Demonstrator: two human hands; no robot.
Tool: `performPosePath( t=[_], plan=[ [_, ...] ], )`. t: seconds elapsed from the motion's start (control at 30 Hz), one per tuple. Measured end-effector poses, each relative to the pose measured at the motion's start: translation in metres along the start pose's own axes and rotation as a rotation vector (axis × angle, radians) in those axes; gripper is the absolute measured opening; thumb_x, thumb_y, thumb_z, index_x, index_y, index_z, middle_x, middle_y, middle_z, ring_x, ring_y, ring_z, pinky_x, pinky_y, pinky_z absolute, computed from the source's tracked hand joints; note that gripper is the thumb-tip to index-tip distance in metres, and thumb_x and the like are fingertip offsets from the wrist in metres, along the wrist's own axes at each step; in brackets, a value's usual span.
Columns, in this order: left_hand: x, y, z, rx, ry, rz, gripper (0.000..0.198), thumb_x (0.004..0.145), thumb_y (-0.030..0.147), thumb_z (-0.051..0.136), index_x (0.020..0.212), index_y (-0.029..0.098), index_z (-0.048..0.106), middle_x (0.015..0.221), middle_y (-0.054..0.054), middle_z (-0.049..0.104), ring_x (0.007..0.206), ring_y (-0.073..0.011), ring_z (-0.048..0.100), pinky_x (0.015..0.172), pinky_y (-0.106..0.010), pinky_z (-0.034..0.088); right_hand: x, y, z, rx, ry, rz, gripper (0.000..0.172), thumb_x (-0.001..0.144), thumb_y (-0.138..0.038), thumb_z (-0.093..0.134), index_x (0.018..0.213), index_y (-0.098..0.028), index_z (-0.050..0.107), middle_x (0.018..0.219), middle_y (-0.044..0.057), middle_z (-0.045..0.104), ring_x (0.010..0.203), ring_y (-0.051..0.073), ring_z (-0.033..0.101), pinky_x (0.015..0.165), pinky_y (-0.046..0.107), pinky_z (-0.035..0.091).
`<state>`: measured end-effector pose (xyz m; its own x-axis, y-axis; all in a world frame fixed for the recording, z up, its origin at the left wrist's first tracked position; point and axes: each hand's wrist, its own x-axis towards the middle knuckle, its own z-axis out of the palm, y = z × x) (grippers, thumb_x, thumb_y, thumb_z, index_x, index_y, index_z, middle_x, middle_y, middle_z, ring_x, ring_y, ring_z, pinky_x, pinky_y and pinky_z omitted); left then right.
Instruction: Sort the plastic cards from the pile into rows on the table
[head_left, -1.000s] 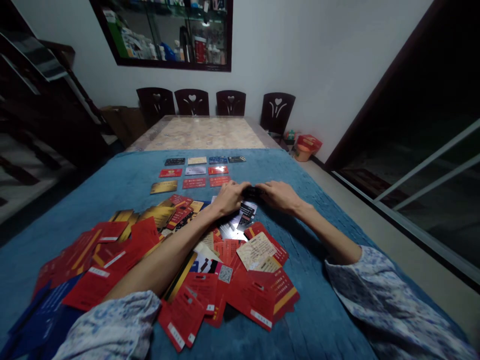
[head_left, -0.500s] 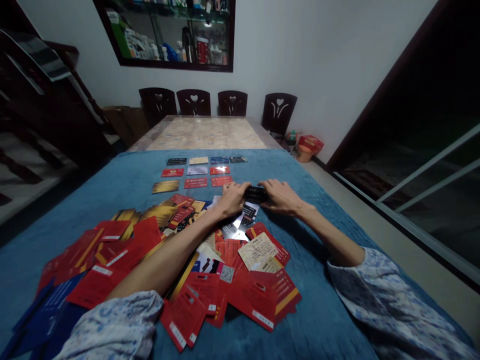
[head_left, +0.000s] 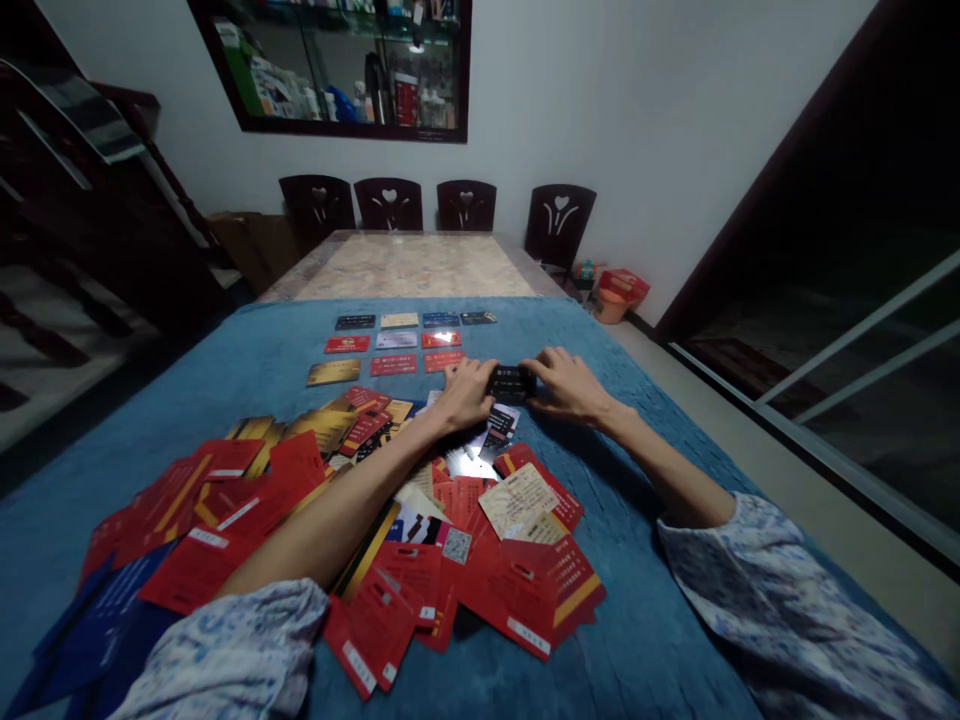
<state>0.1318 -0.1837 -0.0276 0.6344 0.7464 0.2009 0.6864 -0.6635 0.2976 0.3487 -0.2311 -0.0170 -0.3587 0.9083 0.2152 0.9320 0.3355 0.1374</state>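
A black card [head_left: 511, 382] with pale print is held by its two short ends between my hands. My left hand [head_left: 468, 396] pinches its left end, and my right hand [head_left: 567, 386] grips the right end. Just below lie silvery and black cards [head_left: 501, 428], partly under my left wrist. Beyond my left hand, cards are laid out in rows: a gold card [head_left: 334, 372], a red card [head_left: 394, 365], a white card [head_left: 396, 341] and a dark card [head_left: 355, 322] among them. A loose heap of red cards [head_left: 510, 590] spreads under my left forearm.
A blue cloth [head_left: 637, 620] covers the near part of the table; its marble-patterned top [head_left: 420, 262] shows at the far end. Blue cards [head_left: 97, 620] lie at the near left. Dark chairs [head_left: 561, 225] stand behind the table, and an orange bin [head_left: 616, 300] is on the floor.
The black card has tilted so that more of its printed face shows. My right hand has risen slightly, while the left has barely moved.
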Motion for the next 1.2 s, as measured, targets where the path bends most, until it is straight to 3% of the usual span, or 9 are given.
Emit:
performPosePath(
  t=[0.3, 0.6, 1.2],
  plan=[
    [0.002, 0.0, -0.01, 0.071, -0.05, -0.035, 0.053, 0.085, 0.02, 0.058, 0.137, 0.018, 0.05, 0.135, -0.016, 0.059, 0.13, -0.0334, 0.046, 0.106, -0.054, 0.036, 0.002, 0.009, 0.004, 0.009, 0.049, -0.046, 0.054, 0.091, -0.043, 0.059, 0.138, -0.017, 0.059, 0.127, 0.019, 0.06, 0.109, 0.032, 0.048, 0.077, 0.036, 0.038],
    [0.003, 0.0, -0.03, 0.145, -0.12, -0.006, 0.047, 0.079, 0.012, 0.06, 0.126, 0.017, 0.056, 0.138, -0.017, 0.053, 0.134, -0.0363, 0.041, 0.105, -0.06, 0.037, 0.013, 0.009, -0.002, 0.067, 0.012, -0.115, 0.052, 0.095, -0.05, 0.055, 0.135, -0.018, 0.062, 0.126, 0.018, 0.061, 0.108, 0.03, 0.049, 0.079, 0.038, 0.04],
    [-0.013, -0.035, -0.06, 0.198, -0.133, -0.059, 0.045, 0.083, 0.016, 0.061, 0.128, 0.022, 0.06, 0.135, -0.014, 0.054, 0.131, -0.0353, 0.042, 0.108, -0.062, 0.033, 0.06, -0.013, -0.008, 0.145, -0.02, -0.225, 0.053, 0.093, -0.048, 0.061, 0.137, -0.018, 0.062, 0.123, 0.017, 0.061, 0.11, 0.03, 0.05, 0.084, 0.038, 0.044]
  ],
)
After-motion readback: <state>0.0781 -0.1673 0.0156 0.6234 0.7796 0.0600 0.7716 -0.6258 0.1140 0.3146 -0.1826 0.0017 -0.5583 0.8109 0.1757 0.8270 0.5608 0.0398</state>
